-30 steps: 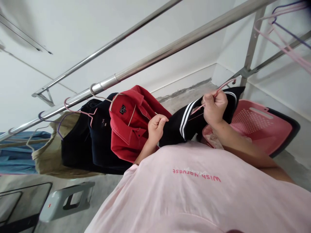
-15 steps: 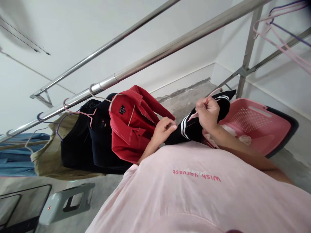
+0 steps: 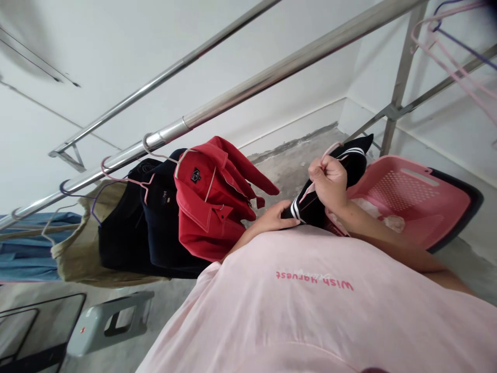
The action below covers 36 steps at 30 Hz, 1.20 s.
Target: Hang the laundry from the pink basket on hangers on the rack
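Observation:
My right hand [image 3: 330, 180] is closed around a pink clothes hanger [image 3: 306, 194], whose hook end sticks out above the fist. The hanger sits in the neck opening of a black garment [image 3: 315, 207] with white stripes along its collar. My left hand [image 3: 276, 216] grips the striped edge of this garment on its left side, thumb over the white stripes. The garment's lower part is hidden by my pink shirt and forearms. Just left of my left hand hangs a red jacket [image 3: 202, 207] on a hanger.
A metal rail [image 3: 248, 85] crosses above, carrying several hung clothes on the left. Pink and purple hangers [image 3: 446, 39] hang at the upper right. A pink laundry basket [image 3: 427, 191] with some pale items stands at right; a grey stool [image 3: 93, 326] stands lower left.
My left hand has moved right along the black garment and now grips its striped edge. My right hand with the hanger has shifted slightly left, and the hanger's hook end is tilted higher.

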Tool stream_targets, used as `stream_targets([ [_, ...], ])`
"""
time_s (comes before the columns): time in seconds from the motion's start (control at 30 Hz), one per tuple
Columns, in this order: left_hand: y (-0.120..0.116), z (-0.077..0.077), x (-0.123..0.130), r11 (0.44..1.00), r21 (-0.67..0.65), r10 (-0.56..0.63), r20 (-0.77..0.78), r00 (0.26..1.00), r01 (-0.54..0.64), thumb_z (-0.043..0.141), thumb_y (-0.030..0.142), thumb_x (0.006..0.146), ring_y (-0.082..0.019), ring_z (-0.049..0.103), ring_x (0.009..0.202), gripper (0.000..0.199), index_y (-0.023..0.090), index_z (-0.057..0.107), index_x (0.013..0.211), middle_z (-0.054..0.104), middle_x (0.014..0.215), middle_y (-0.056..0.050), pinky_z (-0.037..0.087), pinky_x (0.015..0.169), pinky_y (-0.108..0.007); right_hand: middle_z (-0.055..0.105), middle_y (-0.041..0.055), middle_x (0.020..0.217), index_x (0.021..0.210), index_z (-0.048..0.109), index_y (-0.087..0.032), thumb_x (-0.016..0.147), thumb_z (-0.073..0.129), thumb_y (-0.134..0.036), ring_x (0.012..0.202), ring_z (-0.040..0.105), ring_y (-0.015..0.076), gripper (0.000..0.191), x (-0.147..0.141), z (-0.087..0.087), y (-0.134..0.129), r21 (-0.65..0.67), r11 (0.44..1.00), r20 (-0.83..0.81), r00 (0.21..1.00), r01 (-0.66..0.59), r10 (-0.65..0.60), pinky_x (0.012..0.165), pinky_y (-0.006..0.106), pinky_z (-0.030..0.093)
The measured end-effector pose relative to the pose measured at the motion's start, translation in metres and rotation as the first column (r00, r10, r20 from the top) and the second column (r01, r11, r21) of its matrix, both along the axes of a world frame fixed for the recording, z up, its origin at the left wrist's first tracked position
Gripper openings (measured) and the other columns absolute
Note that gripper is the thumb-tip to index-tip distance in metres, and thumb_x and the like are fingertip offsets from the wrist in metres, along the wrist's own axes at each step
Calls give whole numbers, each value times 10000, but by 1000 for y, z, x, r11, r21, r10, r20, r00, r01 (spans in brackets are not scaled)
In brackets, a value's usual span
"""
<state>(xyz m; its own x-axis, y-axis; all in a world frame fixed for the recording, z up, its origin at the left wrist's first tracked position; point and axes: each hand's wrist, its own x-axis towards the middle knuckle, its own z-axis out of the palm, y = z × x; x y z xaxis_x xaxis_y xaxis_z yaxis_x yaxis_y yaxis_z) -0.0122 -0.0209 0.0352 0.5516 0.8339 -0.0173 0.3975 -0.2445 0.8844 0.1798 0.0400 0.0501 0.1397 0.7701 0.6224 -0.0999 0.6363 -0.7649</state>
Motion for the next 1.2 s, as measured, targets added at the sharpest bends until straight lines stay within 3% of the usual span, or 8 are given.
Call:
stream_targets([
  [0.17,1,-9,1,995,-38,101,157,982,-96,721,408,789,-135,548,761,311,168,553,895,581,831,1,432,702,-245,429,-37,628,694,426,-194,874,646,-522,580,387,90,434,3,0,1,6,1000,13,1000,-19,19,579,253,353],
  [0.33,0,12,-4,991,-57,132,150,980,-124,739,376,783,-113,517,718,301,155,545,850,580,805,3,401,684,-232,477,-31,649,741,470,-192,927,597,-457,588,454,87,347,12,6,-2,12,991,44,991,-130,130,587,243,387],
  [0.47,-5,21,-7,974,-216,121,244,962,-68,799,404,735,-121,572,760,420,168,535,960,620,852,-1,428,719,-237,552,-30,707,940,546,-210,905,624,-458,564,491,79,263,25,4,-7,-52,965,105,959,-258,262,561,229,428],
  [0.63,-8,4,-3,943,-333,116,323,939,-2,881,419,636,-204,650,982,665,175,597,1186,683,1082,-80,480,899,-329,662,2,862,1168,468,-242,865,683,-393,650,612,110,401,39,-21,-18,-157,945,60,952,-288,300,612,255,526],
  [0.77,-5,-13,-2,960,-278,115,335,935,-19,877,397,650,-244,636,1105,696,183,612,1257,676,1186,-101,464,994,-375,680,21,1037,1157,413,-283,881,666,-293,842,682,149,374,45,-50,-32,-85,971,-8,975,-224,224,779,331,566],
  [0.93,-4,-15,0,977,-205,23,341,940,50,840,340,709,-288,527,1315,777,216,531,1411,565,1411,-123,370,1130,-410,684,47,1091,1041,602,-252,904,619,-237,1074,642,197,139,50,-68,-36,77,987,363,926,-138,101,971,403,503],
  [1.07,-4,-20,1,989,-138,-7,288,957,48,808,341,745,-284,528,1318,671,222,586,1367,580,1393,-113,340,1157,-422,716,56,984,981,687,-222,901,616,-250,991,646,212,111,47,-74,-30,223,964,628,778,-143,-30,911,397,498],
  [1.2,-4,-24,2,992,-111,-24,267,963,56,801,327,749,-281,532,1320,701,228,548,1394,558,1419,-123,363,1143,-430,712,78,926,950,703,-184,934,548,-249,937,639,213,169,42,-84,-26,194,963,742,670,-188,-19,861,374,474],
])
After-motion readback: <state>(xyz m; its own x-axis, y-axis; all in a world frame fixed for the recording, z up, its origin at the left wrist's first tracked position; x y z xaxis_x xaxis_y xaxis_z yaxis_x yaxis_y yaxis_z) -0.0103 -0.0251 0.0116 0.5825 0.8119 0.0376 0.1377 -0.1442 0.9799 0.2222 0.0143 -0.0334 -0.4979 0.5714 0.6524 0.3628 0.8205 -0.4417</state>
